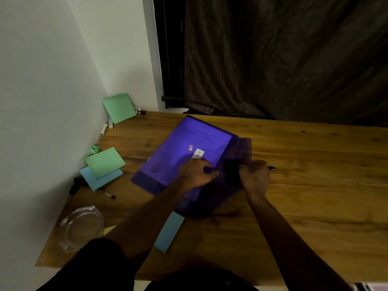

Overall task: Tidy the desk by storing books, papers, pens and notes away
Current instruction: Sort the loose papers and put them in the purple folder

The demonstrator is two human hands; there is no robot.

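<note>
While both hands work at its right side, the purple folder (180, 152) lies flat on the wooden desk (315, 185), mid-desk and left of centre. Its long axis runs diagonally from near-left to far-right, with one corner pointing at the dark curtain (273, 59). A white label shows on top. The flap (241, 152) along the right long edge is lifted off the desk and motion-blurred.

Left hand (197, 173): fingers curled, pinching the folder's right edge at the base of the flap. Right hand (255, 175): fingers curled around a dark pen (272, 168) whose tip points right. Cannot tell whether it also touches the flap.

Along the left wall:
- A green note pad (119, 108) leans upright in the corner.
- Two markers (103, 129) lie below it.
- A second green pad (105, 162) rests on a blue pad (100, 179).
- A crumpled green scrap (95, 149) lies just behind those two pads.

A blue slip (169, 232) lies near the front edge, and a glass ashtray (81, 227) sits at the near-left.
</note>
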